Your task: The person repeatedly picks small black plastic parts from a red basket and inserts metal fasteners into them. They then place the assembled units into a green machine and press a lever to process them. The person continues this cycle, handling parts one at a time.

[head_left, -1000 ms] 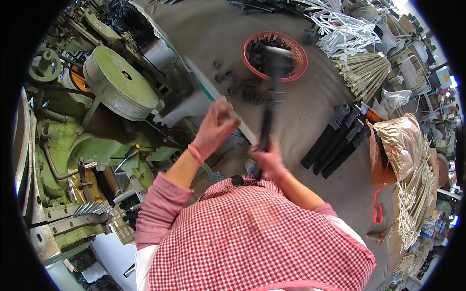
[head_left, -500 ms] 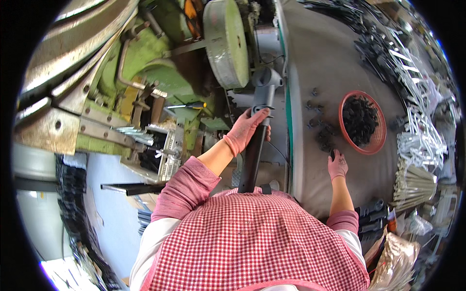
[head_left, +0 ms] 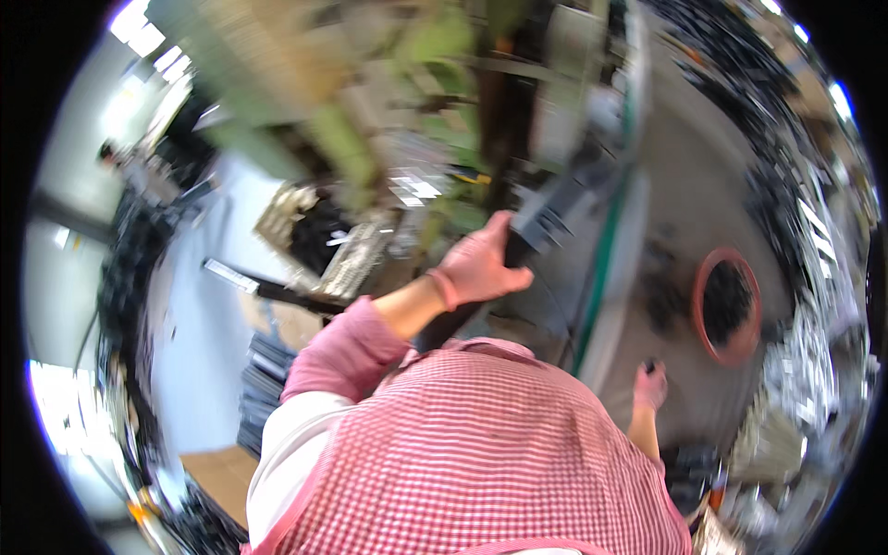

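Note:
My left hand is closed round a black tube just below its grey plastic head. The tube slants up and to the right from my apron, and its far end is smeared by motion. Over the dark grey table, my right hand is closed on a small black part, whose exact kind I cannot make out. A red basket holding many small black parts stands beyond that hand, to the right. Loose black parts, blurred, lie left of the basket.
A green machine fills the upper middle, blurred. Left of my arm are a crate of dark parts, a black bar and stacked grey pieces. Metal and black stock crowds the right. A person is far left.
The whole view has swung, so the table and basket sit farther right and lower. The tube now leans more to the right. My right hand has drawn back from the loose parts with a small black part.

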`<state>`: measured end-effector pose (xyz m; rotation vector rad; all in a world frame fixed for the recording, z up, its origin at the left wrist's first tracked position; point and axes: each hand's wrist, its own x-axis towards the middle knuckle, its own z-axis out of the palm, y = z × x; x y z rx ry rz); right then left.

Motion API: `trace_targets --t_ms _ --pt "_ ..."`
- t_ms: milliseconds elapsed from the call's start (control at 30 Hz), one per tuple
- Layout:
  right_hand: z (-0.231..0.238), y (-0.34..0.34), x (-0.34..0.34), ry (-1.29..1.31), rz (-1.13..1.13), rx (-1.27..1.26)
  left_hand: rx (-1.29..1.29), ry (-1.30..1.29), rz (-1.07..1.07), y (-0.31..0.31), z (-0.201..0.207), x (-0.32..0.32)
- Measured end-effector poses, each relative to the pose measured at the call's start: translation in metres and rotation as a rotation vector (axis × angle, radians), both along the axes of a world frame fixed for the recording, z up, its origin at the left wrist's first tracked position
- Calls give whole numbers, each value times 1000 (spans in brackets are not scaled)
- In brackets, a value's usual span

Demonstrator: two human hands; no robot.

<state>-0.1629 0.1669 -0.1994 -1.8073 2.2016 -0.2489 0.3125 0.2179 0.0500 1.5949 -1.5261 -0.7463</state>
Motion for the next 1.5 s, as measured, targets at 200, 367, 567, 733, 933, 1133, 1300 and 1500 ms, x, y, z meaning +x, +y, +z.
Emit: trace_targets --t_ms 200,367,567,733,933,1133,1300,1500 --pt "-16 -1 -9 77 63 32 151 -37 -21 58 -18 27" --pt "-58 -14 -28 226 36 60 292 30 -18 77 -19 38" --pt "-98 -15 -28 666 -134 40 320 29 -28 84 -19 38" --pt "-91 -13 -24 618 -77 81 315 22 -36 83 -25 33" --pt "-100 -19 -25 591 -25 91 329 20 -63 82 -30 26" --pt "-74 -6 -29 485 61 67 352 8 -35 82 -29 21" --pt "42 14 60 -458 220 -26 276 -47 36 75 -38 20" --pt "179 47 248 -1427 368 192 135 478 -80 51 -23 16"
